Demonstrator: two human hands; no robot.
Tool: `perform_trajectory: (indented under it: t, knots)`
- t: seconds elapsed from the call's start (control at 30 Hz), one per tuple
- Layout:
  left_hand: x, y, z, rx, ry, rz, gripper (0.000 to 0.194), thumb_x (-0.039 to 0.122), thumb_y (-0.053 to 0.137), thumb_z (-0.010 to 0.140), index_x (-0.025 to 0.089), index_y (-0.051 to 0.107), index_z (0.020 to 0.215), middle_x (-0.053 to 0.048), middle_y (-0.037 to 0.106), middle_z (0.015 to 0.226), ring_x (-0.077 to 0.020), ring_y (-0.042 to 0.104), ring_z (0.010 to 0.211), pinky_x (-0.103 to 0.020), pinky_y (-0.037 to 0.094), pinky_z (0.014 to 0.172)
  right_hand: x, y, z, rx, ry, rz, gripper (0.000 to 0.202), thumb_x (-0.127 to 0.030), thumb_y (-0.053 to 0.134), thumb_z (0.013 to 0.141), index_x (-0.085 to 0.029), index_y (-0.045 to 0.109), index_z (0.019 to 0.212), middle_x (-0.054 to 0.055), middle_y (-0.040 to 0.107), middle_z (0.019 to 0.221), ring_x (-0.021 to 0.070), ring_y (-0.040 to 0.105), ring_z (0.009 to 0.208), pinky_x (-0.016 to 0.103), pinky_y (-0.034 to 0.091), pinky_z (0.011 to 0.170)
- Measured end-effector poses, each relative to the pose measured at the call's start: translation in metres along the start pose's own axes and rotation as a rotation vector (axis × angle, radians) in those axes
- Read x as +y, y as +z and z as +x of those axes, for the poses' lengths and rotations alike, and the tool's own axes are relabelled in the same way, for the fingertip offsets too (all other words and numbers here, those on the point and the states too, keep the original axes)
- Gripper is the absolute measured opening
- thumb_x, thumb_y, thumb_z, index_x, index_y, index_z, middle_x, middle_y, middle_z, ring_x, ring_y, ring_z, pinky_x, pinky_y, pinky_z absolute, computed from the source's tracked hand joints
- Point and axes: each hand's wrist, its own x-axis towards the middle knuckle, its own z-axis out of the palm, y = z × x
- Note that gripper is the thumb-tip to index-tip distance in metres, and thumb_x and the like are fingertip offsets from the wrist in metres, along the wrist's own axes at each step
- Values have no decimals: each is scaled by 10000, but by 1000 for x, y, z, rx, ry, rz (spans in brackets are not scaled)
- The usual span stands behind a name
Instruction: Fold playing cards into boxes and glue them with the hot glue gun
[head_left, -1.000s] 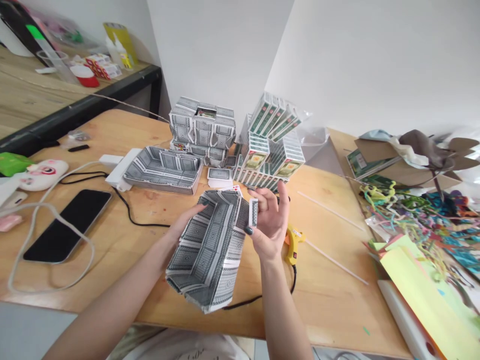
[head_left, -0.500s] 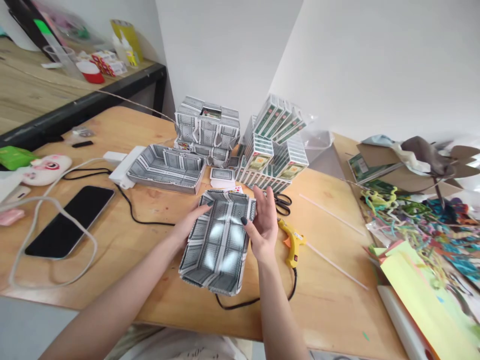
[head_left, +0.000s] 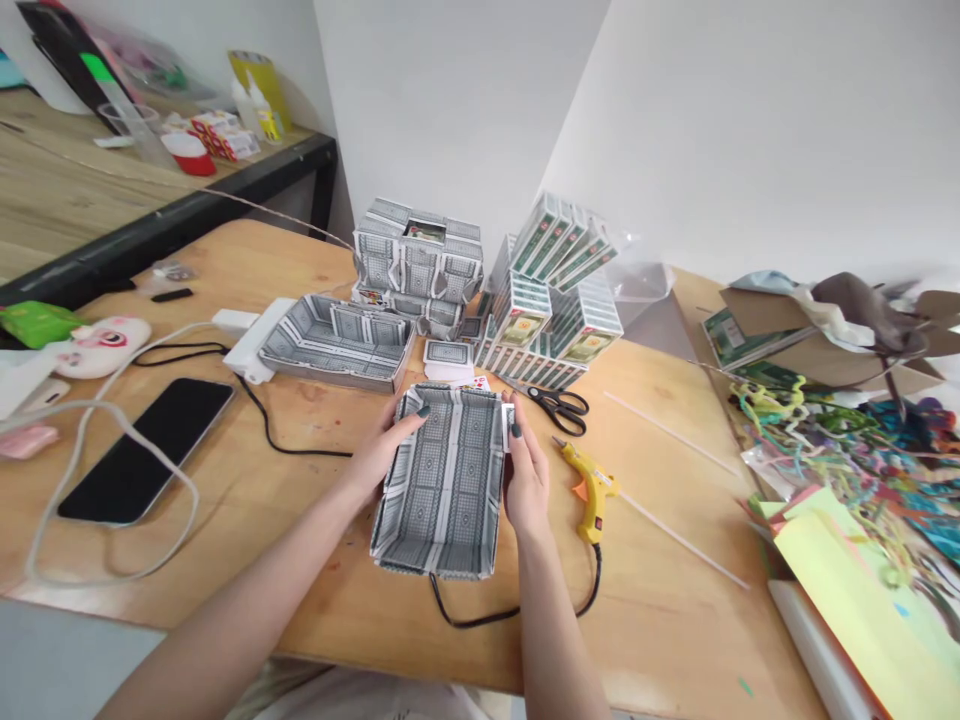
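An open tray made of grey-backed playing cards [head_left: 442,490] is held over the table in front of me, its inside facing up toward me. My left hand [head_left: 381,450] grips its left wall, the thumb over the rim and the other fingers hidden underneath. At the right wall, my right hand [head_left: 529,485] has its fingers closed against the outside. A small white-edged card piece [head_left: 508,425] shows there by the fingertips. Just right of that hand lies a yellow glue gun [head_left: 592,490], with black scissors [head_left: 559,405] behind it.
Behind stand a larger card tray [head_left: 337,345], a card-covered box structure [head_left: 418,260] and stacked card boxes [head_left: 551,300]. A phone [head_left: 146,450] and white cable lie left. On the right are pipe cleaners [head_left: 847,440], yellow paper [head_left: 847,600] and a cardboard box [head_left: 847,345].
My right hand has gone from spread fingers to closed against the tray's right wall. The tray has turned slightly more upright in view, and the bright glare inside it is gone.
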Motion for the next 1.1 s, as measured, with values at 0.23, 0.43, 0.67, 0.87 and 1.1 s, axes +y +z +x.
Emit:
perform_trajectory:
  t: [0.23,0.43,0.67,0.87,1.1]
  knots:
    - [1,-6,-2,0,57,223,389,390,622,723,207,554,1060,-29,662,1029,-250,593,1018,-364,449,894,2,-1,2,71,31,-200,482,-453,473,868,-200,547,1272,64,534,1335,227,446,1277,409,291,1098]
    - [3,-9,-6,139,350,521,402,286,578,749,196,467,1125,-84,567,1172,-249,533,1124,-410,420,957,10,-3,8,8,67,-182,477,-486,474,854,-202,597,1217,62,608,1249,252,521,1199,421,347,1052]
    - [35,14,-4,-119,845,1121,281,155,511,809,214,562,1079,-70,564,1177,-229,495,1167,-398,385,1017,12,-6,13,-29,110,-149,461,-444,483,851,-195,585,1226,62,606,1252,247,513,1202,410,358,1043]
    - [35,46,26,-330,671,1341,154,130,510,794,211,608,880,-41,651,934,-229,608,887,-347,467,770,9,-3,16,-13,136,-192,430,-396,459,847,-168,610,1179,55,649,1179,240,570,1113,368,439,944]
    - [26,51,38,-260,626,1308,134,145,515,798,211,613,861,-40,682,923,-230,631,853,-311,446,701,5,1,20,-11,145,-204,399,-374,433,830,-145,627,1093,61,677,1087,214,600,1004,301,457,852]
